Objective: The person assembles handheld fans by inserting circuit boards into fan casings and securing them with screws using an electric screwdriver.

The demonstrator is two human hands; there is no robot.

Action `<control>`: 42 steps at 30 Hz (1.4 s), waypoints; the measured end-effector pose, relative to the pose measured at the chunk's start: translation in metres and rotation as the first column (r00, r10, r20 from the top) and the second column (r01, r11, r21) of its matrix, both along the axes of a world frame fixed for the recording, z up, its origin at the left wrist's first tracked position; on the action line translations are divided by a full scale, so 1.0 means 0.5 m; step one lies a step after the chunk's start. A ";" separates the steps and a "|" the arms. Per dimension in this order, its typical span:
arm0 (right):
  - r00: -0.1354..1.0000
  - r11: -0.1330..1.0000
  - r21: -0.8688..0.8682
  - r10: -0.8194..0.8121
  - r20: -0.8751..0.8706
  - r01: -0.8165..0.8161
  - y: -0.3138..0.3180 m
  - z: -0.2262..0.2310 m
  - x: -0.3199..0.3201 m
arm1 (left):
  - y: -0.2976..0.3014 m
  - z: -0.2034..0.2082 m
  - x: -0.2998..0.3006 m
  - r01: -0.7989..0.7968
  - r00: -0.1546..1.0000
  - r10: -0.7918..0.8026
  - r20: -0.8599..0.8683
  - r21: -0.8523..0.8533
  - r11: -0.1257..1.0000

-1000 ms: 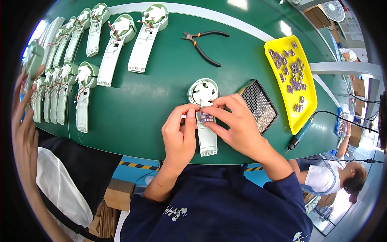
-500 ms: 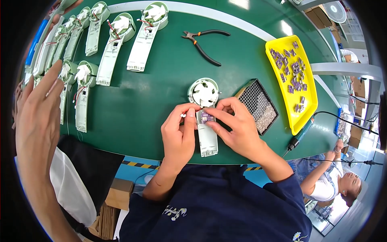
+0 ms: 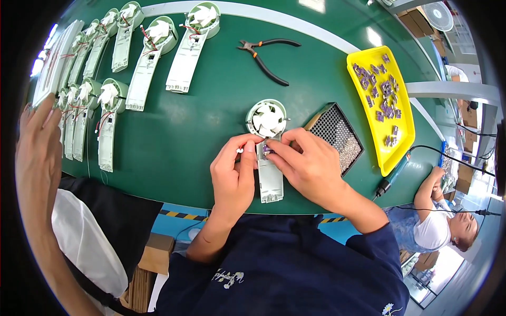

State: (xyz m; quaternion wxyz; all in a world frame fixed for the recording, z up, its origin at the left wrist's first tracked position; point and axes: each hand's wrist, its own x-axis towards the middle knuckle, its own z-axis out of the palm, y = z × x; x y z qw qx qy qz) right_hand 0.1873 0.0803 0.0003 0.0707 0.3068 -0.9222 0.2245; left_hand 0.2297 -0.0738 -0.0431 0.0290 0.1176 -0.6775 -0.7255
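In front of me lies a pale green handheld-fan housing point(image 3: 271, 184) with a white fan blade point(image 3: 268, 120) in its round head, its handle toward me. My left hand point(image 3: 234, 171) is closed at the housing's left edge, just below the head. A small white connector point(image 3: 240, 150) sticks out between its thumb and index finger. My right hand point(image 3: 311, 160) is closed over the handle's upper part, thumb and fingertips on a small purple circuit board point(image 3: 267, 149) inside the housing. The fingers partly cover the board.
A black tray of small screws point(image 3: 348, 152), a yellow tray point(image 3: 392, 152) of purple boards and an electric screwdriver point(image 3: 392, 176) are at right. Cutting pliers point(image 3: 258, 52) lie beyond the fan. More fan housings point(image 3: 182, 63) stand left, near another person's hand point(image 3: 39, 147).
My right thumb and fingers have moved in over the purple board, covering more of it. The other person's hand at left has shifted lower and outward; a co-worker at right has moved their arms.
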 end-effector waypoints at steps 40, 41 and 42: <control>0.998 0.993 -0.118 0.012 0.066 -0.004 0.021 -0.022 0.006 | 0.012 0.012 -0.004 0.072 0.997 -0.072 0.000 -0.030 0.997; 0.998 0.993 -0.119 0.002 0.065 0.006 0.022 -0.020 0.008 | 0.013 0.014 -0.006 0.063 0.998 -0.063 0.023 0.001 0.998; 0.994 0.992 -0.119 -0.018 0.110 0.032 0.019 -0.018 0.010 | 0.011 0.017 -0.008 0.069 0.997 -0.069 0.025 -0.004 0.998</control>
